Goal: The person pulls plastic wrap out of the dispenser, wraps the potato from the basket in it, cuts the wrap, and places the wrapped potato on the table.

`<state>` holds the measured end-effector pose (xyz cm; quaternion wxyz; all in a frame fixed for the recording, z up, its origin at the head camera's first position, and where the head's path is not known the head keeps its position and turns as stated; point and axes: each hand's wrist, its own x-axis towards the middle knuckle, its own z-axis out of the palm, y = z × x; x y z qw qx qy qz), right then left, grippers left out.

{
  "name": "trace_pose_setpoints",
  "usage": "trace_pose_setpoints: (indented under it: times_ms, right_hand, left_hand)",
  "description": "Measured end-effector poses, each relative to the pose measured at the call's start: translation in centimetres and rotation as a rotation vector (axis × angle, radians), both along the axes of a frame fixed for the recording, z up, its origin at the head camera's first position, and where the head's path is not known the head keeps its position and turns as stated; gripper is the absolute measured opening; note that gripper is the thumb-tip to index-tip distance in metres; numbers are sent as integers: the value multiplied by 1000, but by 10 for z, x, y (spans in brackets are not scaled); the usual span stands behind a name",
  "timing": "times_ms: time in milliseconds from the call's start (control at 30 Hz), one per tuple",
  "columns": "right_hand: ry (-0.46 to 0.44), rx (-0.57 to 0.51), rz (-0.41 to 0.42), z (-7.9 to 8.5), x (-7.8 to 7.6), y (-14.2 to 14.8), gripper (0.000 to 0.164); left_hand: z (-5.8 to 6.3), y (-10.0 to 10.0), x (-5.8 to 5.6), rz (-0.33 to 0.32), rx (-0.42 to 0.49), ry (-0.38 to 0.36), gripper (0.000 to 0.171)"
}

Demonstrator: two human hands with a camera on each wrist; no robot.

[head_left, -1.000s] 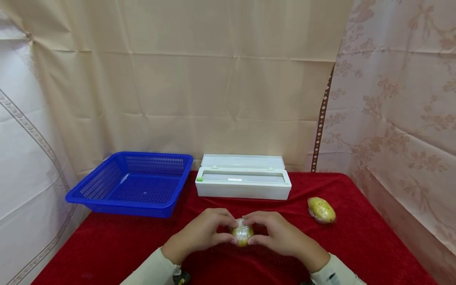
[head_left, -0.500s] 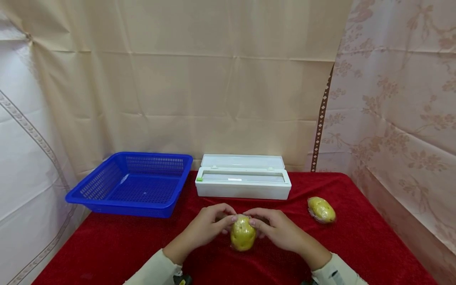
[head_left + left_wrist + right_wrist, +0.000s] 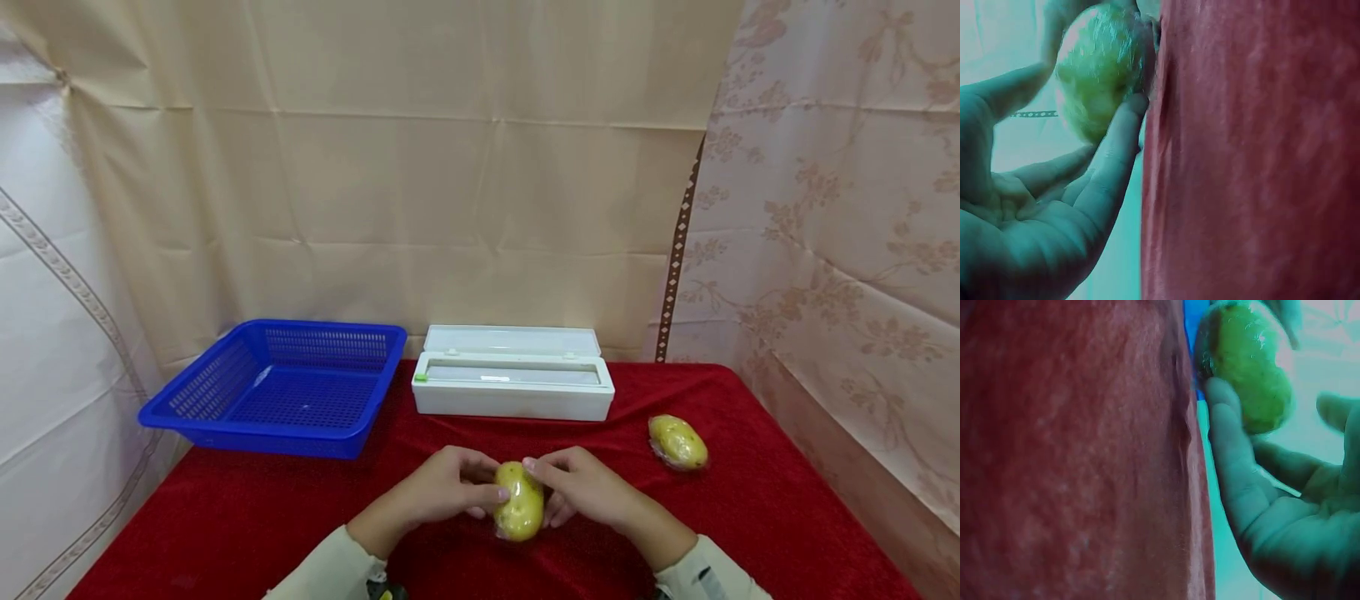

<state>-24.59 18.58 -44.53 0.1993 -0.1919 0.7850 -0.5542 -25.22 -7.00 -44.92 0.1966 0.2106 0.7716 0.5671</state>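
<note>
A yellow potato [image 3: 521,507] wrapped in clear cling film stands between both hands at the near middle of the table. My left hand [image 3: 441,487] grips its left side, thumb across the front and fingers curled behind. On the other side, my right hand [image 3: 592,490] has its thumb at the upper right edge and curled fingers along the lower right. From the left wrist, shiny wrinkled film covers the potato [image 3: 1100,72], and a fingertip supports it from below. In the right wrist view, fingers touch the underside of the potato [image 3: 1250,369], with the thumb held off it.
Another film-wrapped potato [image 3: 677,442] lies to the right on the red cloth [image 3: 750,517]. Behind the hands stands a white cling film dispenser [image 3: 513,404] with its lid raised. A blue plastic basket [image 3: 262,437] sits at the back left. Curtains hang behind and beside the table.
The potato has been turned from end-on to lengthwise, showing its long yellow side, and has shifted slightly right and nearer. Both hands have changed their finger positions around it.
</note>
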Motion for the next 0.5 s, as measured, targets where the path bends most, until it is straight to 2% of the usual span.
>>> trace_pose_setpoints:
  times_ms: [100,200,367,500]
  right_hand:
    - [-23,14,52,-2,-2,3,43]
    - [-29,16,70,-5,-3,3,41]
    - [-22,7,28,-11,-3,2,37]
    - [-19,23,-3,-13,-4,0,37]
  left_hand:
    - [-4,0,-1,-5,-25,-9,39]
    - [-8,2,-2,14,-1,-35,41]
    - [-13,5,0,45,60,-56,41]
    - [-13,5,0,58,59,-54,41]
